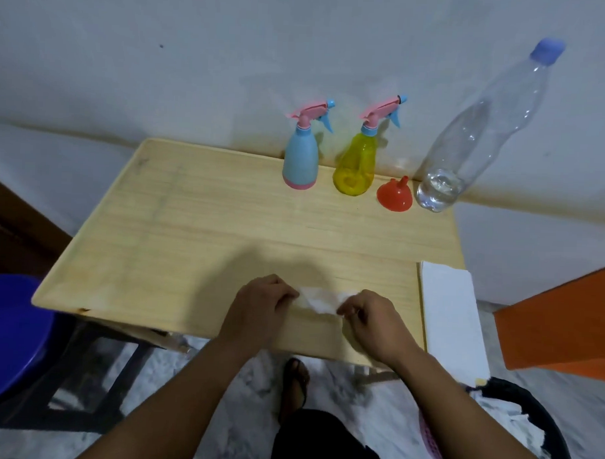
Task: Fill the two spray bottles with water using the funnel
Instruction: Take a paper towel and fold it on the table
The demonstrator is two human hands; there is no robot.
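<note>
A light blue spray bottle [301, 157] and a yellow spray bottle [356, 166] stand upright at the far edge of the wooden table [191, 232], both with pink trigger heads on. A red funnel [395, 195] rests mouth-down right of the yellow one. Beside it stands a tall clear water bottle [469, 139] with a blue cap and a little water at the bottom. Near the front edge, my left hand [260, 307] and my right hand [373, 321] each pinch one end of a crumpled white tissue [321, 302] lying on the table.
A stack of white tissues [449, 313] lies at the table's right front corner. A blue plastic stool [9, 336] stands left of the table, an orange surface [561, 327] to the right, and a dark bin [520, 425] holding white scraps at the lower right.
</note>
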